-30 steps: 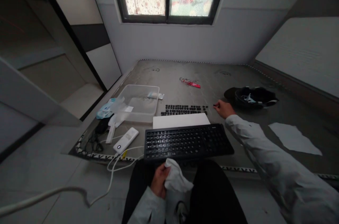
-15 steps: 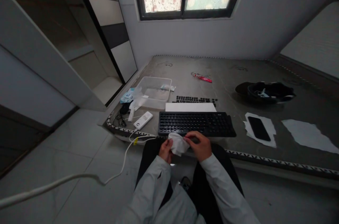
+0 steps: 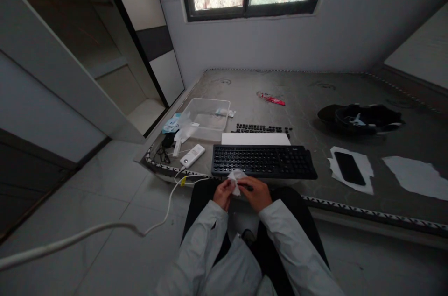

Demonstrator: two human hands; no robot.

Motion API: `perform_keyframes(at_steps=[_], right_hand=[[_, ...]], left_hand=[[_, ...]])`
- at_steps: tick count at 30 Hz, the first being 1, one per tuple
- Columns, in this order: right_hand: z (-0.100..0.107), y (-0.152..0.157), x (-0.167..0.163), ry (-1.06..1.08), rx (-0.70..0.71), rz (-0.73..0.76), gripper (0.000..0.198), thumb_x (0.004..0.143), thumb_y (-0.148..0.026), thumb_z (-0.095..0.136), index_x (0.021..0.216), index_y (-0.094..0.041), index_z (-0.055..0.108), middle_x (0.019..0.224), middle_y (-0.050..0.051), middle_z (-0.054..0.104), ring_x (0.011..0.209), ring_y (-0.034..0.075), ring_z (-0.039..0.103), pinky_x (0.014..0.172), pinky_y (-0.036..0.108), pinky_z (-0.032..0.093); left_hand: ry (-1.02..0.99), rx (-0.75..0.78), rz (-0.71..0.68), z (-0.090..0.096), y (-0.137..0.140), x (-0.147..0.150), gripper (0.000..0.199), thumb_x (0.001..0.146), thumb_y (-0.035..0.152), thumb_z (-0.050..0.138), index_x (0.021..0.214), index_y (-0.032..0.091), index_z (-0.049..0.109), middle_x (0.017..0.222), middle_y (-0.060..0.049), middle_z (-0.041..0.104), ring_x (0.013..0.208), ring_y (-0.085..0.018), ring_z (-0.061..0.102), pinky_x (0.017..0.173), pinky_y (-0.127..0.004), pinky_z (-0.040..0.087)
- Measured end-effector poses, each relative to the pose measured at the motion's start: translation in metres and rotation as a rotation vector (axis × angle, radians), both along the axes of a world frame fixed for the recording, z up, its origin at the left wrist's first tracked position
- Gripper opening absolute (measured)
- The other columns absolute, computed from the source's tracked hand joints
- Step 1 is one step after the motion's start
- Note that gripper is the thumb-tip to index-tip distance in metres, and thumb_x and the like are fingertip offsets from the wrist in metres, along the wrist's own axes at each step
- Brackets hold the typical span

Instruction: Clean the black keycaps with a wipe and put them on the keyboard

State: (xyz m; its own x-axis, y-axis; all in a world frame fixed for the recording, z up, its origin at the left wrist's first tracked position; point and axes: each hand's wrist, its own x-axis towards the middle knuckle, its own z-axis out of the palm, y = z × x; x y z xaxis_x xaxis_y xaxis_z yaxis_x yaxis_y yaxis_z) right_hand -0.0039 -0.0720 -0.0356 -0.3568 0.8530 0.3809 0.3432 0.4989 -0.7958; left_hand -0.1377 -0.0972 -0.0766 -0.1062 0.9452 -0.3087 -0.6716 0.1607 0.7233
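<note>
A crumpled white tissue [image 3: 237, 175] is pinched between my two hands, just above my lap and at the near edge of the black keyboard [image 3: 262, 160]. My left hand [image 3: 224, 194] grips the tissue from its left side with bent fingers. From the other side, my right hand [image 3: 257, 193] holds it between thumb and fingertips. A small dark thing shows by the right fingers, too small to name. Behind the keyboard lies a white strip [image 3: 255, 139], and beyond that are rows of loose black keycaps [image 3: 261, 128].
A clear plastic box [image 3: 206, 121] and a white power strip [image 3: 192, 156] with its cable are at the left. On the right, a phone [image 3: 349, 168] lies on tissue, beside another flat tissue [image 3: 416, 177] and a dark cap [image 3: 364, 118]. A red packet [image 3: 272, 98] lies farther back.
The tissue is bunched smaller, and my hands have drawn closer together around it. A small dark thing now shows at my right fingers. The view has shifted slightly.
</note>
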Motion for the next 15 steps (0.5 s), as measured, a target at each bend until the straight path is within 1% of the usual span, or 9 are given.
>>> perform_keyframes(at_steps=[3, 5, 7, 9, 11, 13, 15], right_hand=[[-0.005, 0.000, 0.004, -0.067, -0.034, 0.077, 0.031, 0.077, -0.013, 0.051, 0.102, -0.025, 0.063, 0.102, 0.003, 0.067, 0.094, 0.018, 0.063, 0.087, 0.033, 0.048], [-0.006, -0.001, 0.005, -0.085, -0.064, 0.066, 0.034, 0.076, -0.012, 0.049, 0.105, -0.025, 0.060, 0.102, 0.002, 0.067, 0.091, 0.017, 0.063, 0.084, 0.031, 0.049], [-0.005, 0.000, 0.006, -0.099, -0.073, 0.007, 0.028, 0.074, -0.012, 0.051, 0.098, -0.025, 0.061, 0.093, 0.001, 0.068, 0.083, 0.016, 0.064, 0.078, 0.029, 0.050], [-0.004, 0.002, 0.007, -0.135, -0.040, -0.055, 0.020, 0.073, -0.013, 0.054, 0.088, -0.024, 0.063, 0.081, 0.000, 0.067, 0.076, 0.016, 0.062, 0.073, 0.028, 0.050], [-0.002, 0.005, 0.010, -0.188, 0.011, -0.087, 0.016, 0.070, -0.014, 0.058, 0.082, -0.023, 0.064, 0.078, 0.002, 0.065, 0.077, 0.018, 0.060, 0.072, 0.029, 0.048], [0.000, 0.006, 0.014, -0.239, 0.043, -0.087, 0.022, 0.067, -0.016, 0.064, 0.087, -0.023, 0.065, 0.087, 0.004, 0.063, 0.085, 0.021, 0.058, 0.076, 0.033, 0.047], [0.002, 0.007, 0.019, -0.239, 0.040, -0.067, 0.038, 0.064, -0.022, 0.069, 0.101, -0.024, 0.063, 0.100, 0.007, 0.060, 0.096, 0.024, 0.054, 0.084, 0.038, 0.044]], left_hand=[[0.118, 0.005, -0.044, -0.001, 0.002, -0.001, 0.047, 0.051, 0.036, 0.080, 0.089, 0.010, 0.068, 0.081, -0.009, 0.071, 0.071, -0.018, 0.064, 0.071, -0.028, 0.046], [0.184, 0.004, -0.049, 0.000, 0.004, -0.002, 0.044, 0.052, 0.037, 0.080, 0.085, 0.010, 0.070, 0.078, -0.007, 0.071, 0.069, -0.017, 0.063, 0.069, -0.026, 0.046], [0.229, -0.007, -0.073, 0.002, 0.005, -0.003, 0.044, 0.051, 0.039, 0.080, 0.083, 0.010, 0.070, 0.077, -0.007, 0.071, 0.067, -0.017, 0.063, 0.066, -0.025, 0.046], [0.260, -0.019, -0.104, 0.004, 0.006, -0.003, 0.045, 0.051, 0.040, 0.079, 0.084, 0.010, 0.070, 0.077, -0.007, 0.071, 0.068, -0.018, 0.063, 0.065, -0.026, 0.046], [0.286, -0.024, -0.125, 0.004, 0.006, -0.002, 0.046, 0.051, 0.041, 0.079, 0.083, 0.010, 0.070, 0.076, -0.008, 0.071, 0.069, -0.019, 0.063, 0.065, -0.026, 0.046], [0.300, -0.020, -0.133, 0.003, 0.007, -0.001, 0.047, 0.051, 0.041, 0.079, 0.085, 0.010, 0.069, 0.077, -0.008, 0.071, 0.070, -0.019, 0.063, 0.065, -0.027, 0.047], [0.291, -0.016, -0.129, 0.001, 0.007, 0.000, 0.049, 0.051, 0.042, 0.079, 0.088, 0.010, 0.069, 0.080, -0.008, 0.071, 0.072, -0.020, 0.063, 0.067, -0.027, 0.047]])
